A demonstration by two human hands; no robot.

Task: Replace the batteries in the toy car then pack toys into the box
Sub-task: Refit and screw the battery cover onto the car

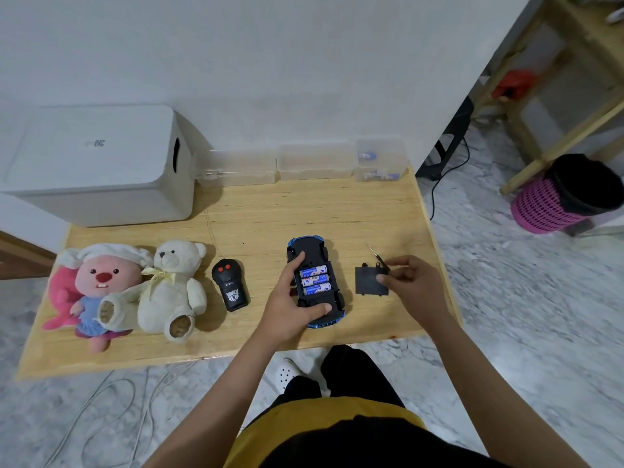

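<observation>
— Car? Hands?
— Toy car (pixel 315 282) upside down, mid-table (pixel 253 217), near front edge. Three batteries (pixel 314 280) showing in open bay. Left hand (pixel 290 298) clamped around car, thumb at rear bumper. Right hand (pixel 410 282) pinching corner of black cover (pixel 369 281), flat beside car; screwdriver (pixel 376 253) just behind.
— Free room?
— Bare wood behind car up to clear tubs (pixel 314 162). White box (pixel 98 167) back left, lid on. Remote (pixel 230 285), bear (pixel 172 288), pink doll (pixel 98 288) left.

clear boxes' (pixel 380 160) contents blurred, car roof hidden
</observation>
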